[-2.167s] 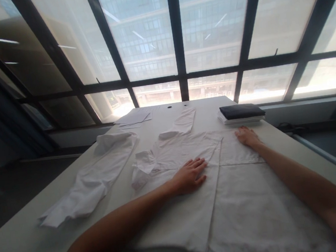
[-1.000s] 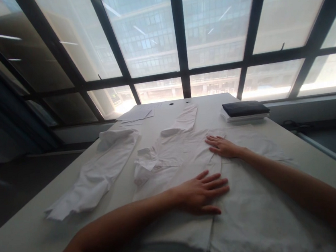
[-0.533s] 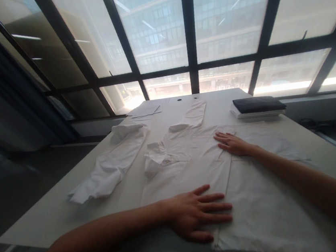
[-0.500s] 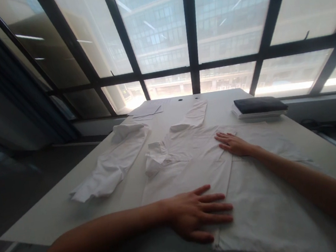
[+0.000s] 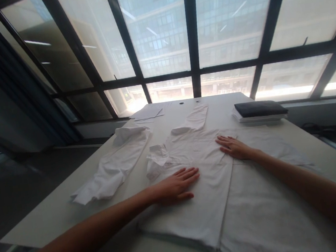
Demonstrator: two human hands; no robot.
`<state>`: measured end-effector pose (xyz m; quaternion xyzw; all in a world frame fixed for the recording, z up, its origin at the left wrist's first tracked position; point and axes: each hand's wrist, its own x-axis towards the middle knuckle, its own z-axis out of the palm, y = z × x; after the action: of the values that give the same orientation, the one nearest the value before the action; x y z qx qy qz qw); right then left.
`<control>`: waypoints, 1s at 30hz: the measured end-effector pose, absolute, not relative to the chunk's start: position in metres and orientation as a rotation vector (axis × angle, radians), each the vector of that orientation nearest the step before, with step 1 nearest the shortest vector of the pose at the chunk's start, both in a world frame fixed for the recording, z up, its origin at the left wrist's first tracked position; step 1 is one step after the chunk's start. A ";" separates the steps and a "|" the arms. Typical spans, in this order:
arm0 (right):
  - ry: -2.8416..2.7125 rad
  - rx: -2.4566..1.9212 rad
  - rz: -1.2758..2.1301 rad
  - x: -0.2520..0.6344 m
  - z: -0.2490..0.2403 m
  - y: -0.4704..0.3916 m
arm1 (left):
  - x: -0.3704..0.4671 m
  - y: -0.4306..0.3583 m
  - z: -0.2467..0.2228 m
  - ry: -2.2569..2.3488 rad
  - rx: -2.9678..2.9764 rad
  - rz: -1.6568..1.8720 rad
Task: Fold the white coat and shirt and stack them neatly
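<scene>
A white shirt (image 5: 255,197) lies spread over the table, its collar (image 5: 158,154) toward the left. One sleeve (image 5: 109,169) stretches out on the left, and another (image 5: 196,118) points toward the far edge. My left hand (image 5: 176,185) lies open, palm down, on the shirt just below the collar, holding nothing. Farther up and to the right, my right hand (image 5: 234,147) rests on the cloth near the long front edge, its fingers extended and nothing held.
A dark folded cloth (image 5: 260,108) sits on white folded fabric (image 5: 259,118) at the back right of the white table (image 5: 47,212). Paper sheets (image 5: 146,113) lie at the back left. Large windows stand behind, with a dark curtain on the left.
My left hand has moved up and left across the shirt, away from the long front edge, its fingers closer together. My right hand has barely moved. The view has tilted slightly upward.
</scene>
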<state>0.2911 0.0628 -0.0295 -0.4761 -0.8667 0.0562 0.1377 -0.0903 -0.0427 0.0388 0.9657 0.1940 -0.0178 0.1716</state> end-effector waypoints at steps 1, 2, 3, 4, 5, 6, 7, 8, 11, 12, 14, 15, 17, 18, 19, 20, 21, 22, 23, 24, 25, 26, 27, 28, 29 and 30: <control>-2.505 -1.378 0.166 0.291 -0.029 0.063 | -0.089 -0.040 0.042 0.599 2.744 -0.023; -2.501 -1.380 0.171 0.290 -0.028 0.062 | -0.086 -0.035 0.047 0.646 2.749 0.015; -2.496 -1.383 0.177 0.290 -0.028 0.062 | -0.083 -0.028 0.054 0.695 2.759 0.060; -2.490 -1.385 0.182 0.289 -0.027 0.061 | -0.079 -0.018 0.061 0.744 2.776 0.108; -2.485 -1.388 0.186 0.288 -0.026 0.060 | -0.074 -0.004 0.068 0.789 2.798 0.156; -2.480 -1.391 0.189 0.288 -0.025 0.060 | -0.069 0.013 0.074 0.837 2.823 0.199; -2.477 -1.393 0.191 0.287 -0.024 0.059 | -0.063 0.033 0.079 0.898 2.847 0.223; -2.475 -1.394 0.193 0.287 -0.024 0.059 | -0.057 0.056 0.083 0.976 2.861 0.245; -2.476 -1.389 0.189 0.287 -0.023 0.059 | -0.041 0.129 0.083 1.347 2.718 0.266; -2.477 -1.383 0.186 0.287 -0.023 0.059 | -0.035 0.151 0.080 1.500 2.598 0.278; -2.478 -1.373 0.182 0.287 -0.024 0.060 | -0.024 0.189 0.071 1.640 2.479 0.274; -2.477 -1.372 0.181 0.288 -0.024 0.061 | -0.018 0.203 0.065 1.687 2.427 0.268; -2.477 -1.376 0.184 0.288 -0.024 0.062 | -0.007 0.224 0.051 1.746 2.344 0.259; -2.478 -1.380 0.185 0.288 -0.024 0.062 | -0.002 0.232 0.045 1.770 2.304 0.260; -2.478 -1.381 0.188 0.288 -0.024 0.062 | 0.002 0.238 0.039 1.791 2.268 0.265; -2.476 -1.380 0.191 0.288 -0.024 0.062 | 0.006 0.244 0.033 1.812 2.235 0.276; -2.472 -1.377 0.193 0.288 -0.024 0.062 | 0.008 0.249 0.029 1.837 2.200 0.291; -2.467 -1.375 0.194 0.288 -0.023 0.062 | 0.010 0.253 0.026 1.865 2.162 0.310; -2.463 -1.373 0.193 0.287 -0.023 0.062 | 0.011 0.258 0.025 1.897 2.122 0.331; -2.459 -1.374 0.192 0.287 -0.022 0.061 | 0.010 0.262 0.025 1.930 2.078 0.355; -2.455 -1.378 0.190 0.287 -0.022 0.061 | 0.009 0.266 0.026 1.961 2.033 0.380; -2.451 -1.382 0.188 0.286 -0.021 0.060 | 0.007 0.270 0.027 1.990 1.988 0.407; -2.448 -1.385 0.187 0.286 -0.021 0.060 | 0.004 0.274 0.030 2.014 1.946 0.435; -2.445 -1.387 0.187 0.286 -0.020 0.059 | 0.001 0.276 0.032 2.028 1.906 0.463; -2.442 -1.387 0.185 0.285 -0.020 0.059 | -0.003 0.279 0.034 2.034 1.870 0.487; -2.441 -1.387 0.181 0.285 -0.020 0.059 | -0.006 0.280 0.036 2.030 1.838 0.509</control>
<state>0.2853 0.0589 -0.0201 -0.4863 -0.8560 0.0635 0.1634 -0.0061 0.2802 0.0362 0.6495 0.7172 0.1800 0.1772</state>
